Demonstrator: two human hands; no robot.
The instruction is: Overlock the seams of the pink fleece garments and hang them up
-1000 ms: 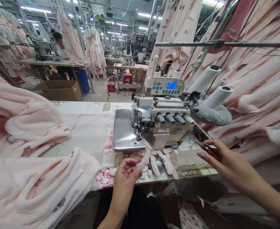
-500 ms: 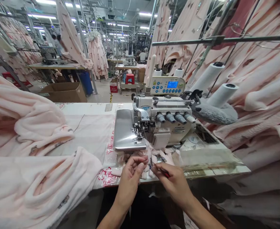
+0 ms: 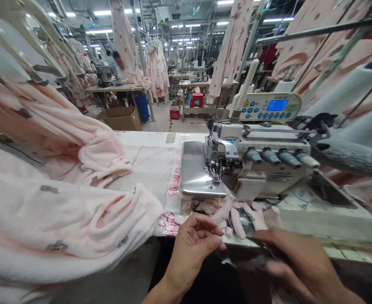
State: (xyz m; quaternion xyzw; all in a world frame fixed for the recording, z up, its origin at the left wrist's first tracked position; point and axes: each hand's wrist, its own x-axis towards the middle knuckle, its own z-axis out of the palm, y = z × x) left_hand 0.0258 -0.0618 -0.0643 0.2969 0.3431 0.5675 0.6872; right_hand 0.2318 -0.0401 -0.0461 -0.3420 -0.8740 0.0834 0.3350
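My left hand point(image 3: 195, 242) is just below the front of the overlock sewing machine point(image 3: 262, 147), its thumb and fingertips pinched together. Whatever lies between those fingertips is too small to make out. To the right, my right hand point(image 3: 300, 257) is smeared by motion and closed around thread snips point(image 3: 260, 242), whose dark blades point left. Pale pink fabric scraps point(image 3: 236, 221) lie in a heap under the machine's metal plate point(image 3: 196, 169), just beyond both hands. A small white bit point(image 3: 226, 262) shows below the left fingertips.
A pale pink fleece garment point(image 3: 87, 219) covers the table's left side. Thread cones point(image 3: 347, 88) and hanging pink garments point(image 3: 300, 50) crowd the right. A control panel point(image 3: 268, 106) stands behind the machine. Beyond the table are a cardboard box point(image 3: 119, 118) and a person at another machine.
The view has turned left and come closer, so the machine sits farther right. My right hand has moved away from my left, down and to the right, with the snips.
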